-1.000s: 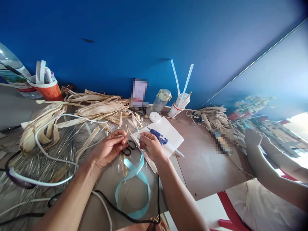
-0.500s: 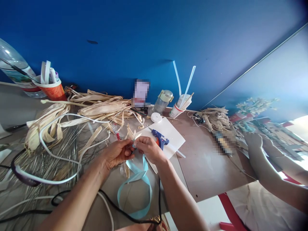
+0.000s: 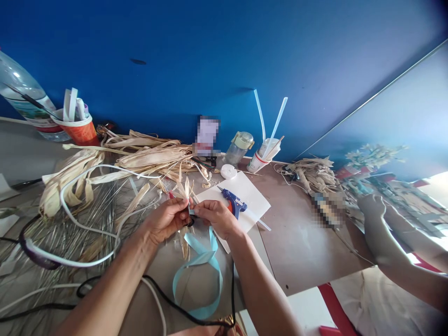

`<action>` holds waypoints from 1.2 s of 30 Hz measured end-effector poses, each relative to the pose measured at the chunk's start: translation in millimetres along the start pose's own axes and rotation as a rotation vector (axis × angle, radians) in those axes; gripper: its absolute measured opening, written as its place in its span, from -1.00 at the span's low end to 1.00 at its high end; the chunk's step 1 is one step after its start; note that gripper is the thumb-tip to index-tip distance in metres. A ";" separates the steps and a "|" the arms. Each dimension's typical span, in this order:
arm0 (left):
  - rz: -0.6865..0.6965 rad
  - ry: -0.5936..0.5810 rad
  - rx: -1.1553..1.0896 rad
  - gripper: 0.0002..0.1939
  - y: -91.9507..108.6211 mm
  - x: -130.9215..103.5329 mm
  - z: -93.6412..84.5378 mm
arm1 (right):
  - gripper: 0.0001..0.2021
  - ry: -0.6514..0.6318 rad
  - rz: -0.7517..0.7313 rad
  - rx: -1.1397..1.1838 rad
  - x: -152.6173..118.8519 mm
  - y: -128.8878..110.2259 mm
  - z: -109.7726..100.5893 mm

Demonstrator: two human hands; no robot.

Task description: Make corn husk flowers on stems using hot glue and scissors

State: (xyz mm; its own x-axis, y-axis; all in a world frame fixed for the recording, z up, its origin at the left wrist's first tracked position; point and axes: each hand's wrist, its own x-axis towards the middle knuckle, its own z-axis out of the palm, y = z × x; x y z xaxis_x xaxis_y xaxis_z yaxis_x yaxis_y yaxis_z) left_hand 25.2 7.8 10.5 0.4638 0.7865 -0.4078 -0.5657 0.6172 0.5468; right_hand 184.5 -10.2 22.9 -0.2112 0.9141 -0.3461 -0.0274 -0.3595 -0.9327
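Observation:
My left hand [image 3: 168, 219] is closed around the lower part of a small corn-husk flower [image 3: 184, 188], whose pale petals fan upward above the fingers. My right hand [image 3: 217, 215] pinches the end of a light blue ribbon [image 3: 207, 255] against the flower's stem. From there the ribbon hangs down and loops on the table below my hands. Just beyond my right hand, a blue glue gun [image 3: 234, 200] lies on a white sheet [image 3: 257, 200]. The base of the flower is partly hidden by my fingers.
Dried corn husks [image 3: 154, 158] and thin wires [image 3: 94, 219] cover the left side. White and black cables [image 3: 75, 263] cross the table. A glass jar [image 3: 238, 149], a cup with glue sticks [image 3: 258, 161] and a phone [image 3: 207, 135] stand along the wall. Another person's hands [image 3: 373, 207] are at the right.
My left hand has turned the flower upright, so more petals show. My right fingers have drawn slightly away to the right, with a short stretch of ribbon showing between the hands.

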 end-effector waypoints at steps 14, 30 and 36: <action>0.026 -0.194 0.048 -0.79 3.5 -1.7 -7.5 | -0.80 -0.097 0.076 0.234 -2.2 -5.7 2.5; 0.032 -0.261 0.098 -0.73 5.1 -2.8 -11.0 | -0.74 -0.092 0.090 0.316 -4.0 -3.3 8.8; 0.061 -0.214 0.112 -0.75 3.0 -2.3 -6.7 | -0.76 -0.077 0.034 0.285 -2.3 -1.1 8.3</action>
State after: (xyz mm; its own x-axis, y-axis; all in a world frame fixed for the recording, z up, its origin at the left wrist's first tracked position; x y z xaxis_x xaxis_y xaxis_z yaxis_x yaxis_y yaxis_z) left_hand 17.8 8.0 8.2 0.5716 0.7922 -0.2139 -0.5237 0.5529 0.6481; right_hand 176.9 -13.4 25.5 -0.2901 0.8877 -0.3575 -0.2904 -0.4376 -0.8510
